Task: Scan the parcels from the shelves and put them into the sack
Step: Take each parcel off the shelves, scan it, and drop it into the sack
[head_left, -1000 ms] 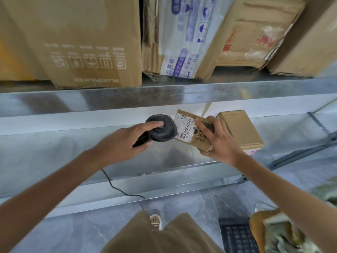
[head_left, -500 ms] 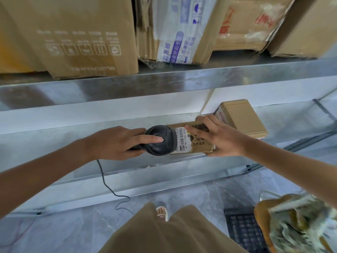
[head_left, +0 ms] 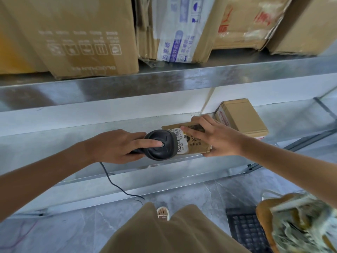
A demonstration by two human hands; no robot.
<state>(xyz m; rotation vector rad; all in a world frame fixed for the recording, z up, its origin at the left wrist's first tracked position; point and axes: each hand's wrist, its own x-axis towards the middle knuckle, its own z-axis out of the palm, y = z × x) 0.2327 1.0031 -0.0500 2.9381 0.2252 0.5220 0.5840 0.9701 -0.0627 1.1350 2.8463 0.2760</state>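
Note:
My left hand (head_left: 116, 146) grips a black corded barcode scanner (head_left: 160, 144), forefinger laid along its top. The scanner's head sits right against the white barcode label of a small brown cardboard parcel (head_left: 194, 141). My right hand (head_left: 217, 136) holds that parcel by its right end, fingers over the top and thumb underneath, in front of the lower metal shelf (head_left: 54, 143). A second small brown parcel (head_left: 240, 117) lies on that shelf just behind my right hand. The sack (head_left: 299, 223), blurred, stands on the floor at the lower right with parcels showing in it.
The upper shelf (head_left: 164, 77) carries several large cardboard boxes (head_left: 82, 33). The scanner cable (head_left: 116, 185) hangs down toward the grey floor. A black perforated crate (head_left: 246, 232) sits beside the sack. My legs and a sandalled foot (head_left: 163, 213) are below.
The scanner and the parcel have come together: the scanner head now covers part of the label. Both hands dropped slightly lower against the shelf, and the parcel tilted flatter.

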